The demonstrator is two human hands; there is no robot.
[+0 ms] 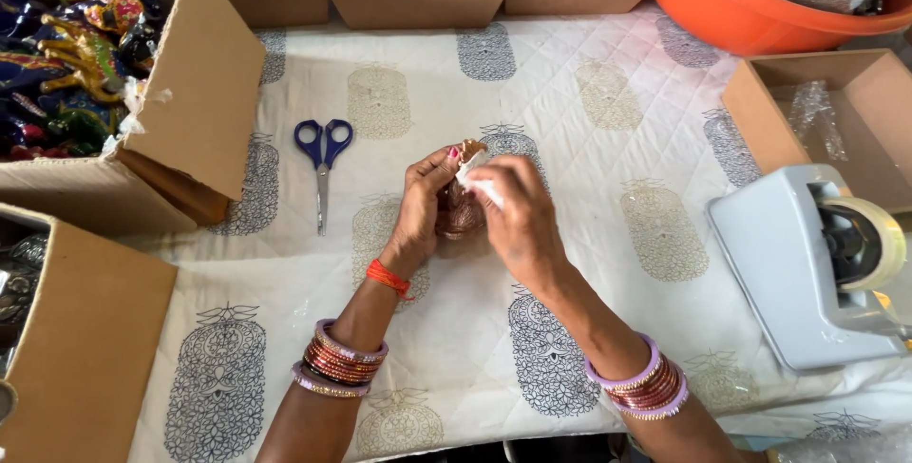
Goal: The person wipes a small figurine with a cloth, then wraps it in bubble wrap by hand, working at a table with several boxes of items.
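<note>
My left hand grips a small brown figurine wrapped in clear plastic above the middle of the quilted white cloth. My right hand pinches a white scrap, likely tape or wrap, against the top of that bundle. Both wrists wear stacks of bangles, and the left one also has a red thread. The fingers hide most of the figurine.
Blue-handled scissors lie left of the hands. A grey tape dispenser sits at right. A cardboard box of colourful figurines stands at left, another box below it. Wooden trays and an orange tub line the back.
</note>
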